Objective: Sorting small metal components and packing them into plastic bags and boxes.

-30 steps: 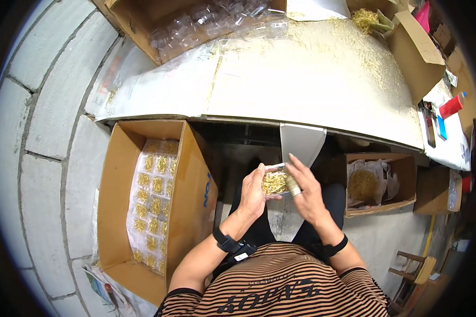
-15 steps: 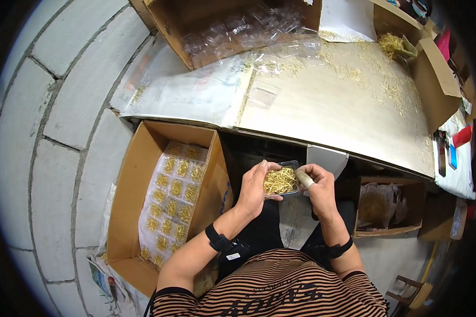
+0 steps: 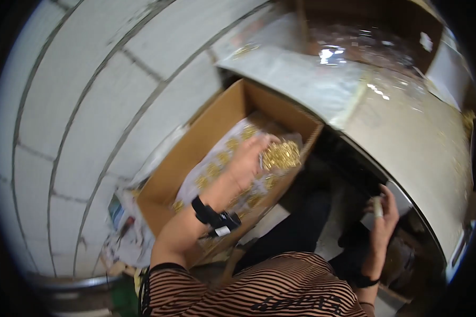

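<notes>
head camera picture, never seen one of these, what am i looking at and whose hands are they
It is a fisheye camera on a person's head, looking down at their own hands, so straight edges bend. The left hand reaches over an open cardboard box on the floor, holding a clear packet of small gold pieces. More such packets line the box. The right hand sits lower, by the edge of the worktable, pinching a small pale object too blurred to name. The striped shirt is the wearer's.

Two bare hands apart

Left hand point(image 3: 248, 158) stretches forward, fingers curled closed; right hand point(image 3: 383, 214) stays low near the lap, fingers bent.
</notes>
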Action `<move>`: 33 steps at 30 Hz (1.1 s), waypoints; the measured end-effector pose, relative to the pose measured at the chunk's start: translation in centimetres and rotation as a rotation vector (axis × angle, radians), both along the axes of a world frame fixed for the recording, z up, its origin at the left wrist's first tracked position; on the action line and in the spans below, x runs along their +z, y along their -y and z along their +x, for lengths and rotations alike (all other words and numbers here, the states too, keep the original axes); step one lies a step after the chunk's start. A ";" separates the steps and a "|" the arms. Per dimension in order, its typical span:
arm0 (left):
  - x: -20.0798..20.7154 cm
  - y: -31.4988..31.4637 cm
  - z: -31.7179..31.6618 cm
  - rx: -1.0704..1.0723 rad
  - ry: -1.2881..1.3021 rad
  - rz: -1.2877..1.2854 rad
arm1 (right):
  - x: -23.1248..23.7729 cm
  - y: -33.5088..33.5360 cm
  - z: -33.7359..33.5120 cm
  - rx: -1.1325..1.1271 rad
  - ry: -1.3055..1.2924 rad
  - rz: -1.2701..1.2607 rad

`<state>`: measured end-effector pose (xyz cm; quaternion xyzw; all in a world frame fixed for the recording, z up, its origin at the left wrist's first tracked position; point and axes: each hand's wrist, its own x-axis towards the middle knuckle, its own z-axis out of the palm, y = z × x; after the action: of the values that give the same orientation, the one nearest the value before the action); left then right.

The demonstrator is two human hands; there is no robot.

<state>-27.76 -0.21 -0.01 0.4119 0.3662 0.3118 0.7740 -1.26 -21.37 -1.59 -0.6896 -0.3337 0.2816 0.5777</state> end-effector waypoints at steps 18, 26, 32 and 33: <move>-18.3 0.7 -33.9 0.766 -0.579 -0.425 | -3.3 3.1 -1.7 0.422 0.340 -0.484; -20.9 2.4 -34.0 0.895 -1.155 -0.107 | -4.4 4.7 -1.7 0.535 0.557 -0.554; -17.0 3.1 -30.3 0.659 -1.585 0.022 | -4.2 4.4 -2.1 0.570 0.556 -0.618; -17.1 3.4 -30.5 0.681 -1.579 -0.015 | -4.4 4.5 -2.1 0.575 0.560 -0.607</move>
<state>-58.26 -3.58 -17.11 0.3705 0.9032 0.1465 0.1594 -3.37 -25.89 -5.95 -0.7560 -0.5554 0.3176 0.1385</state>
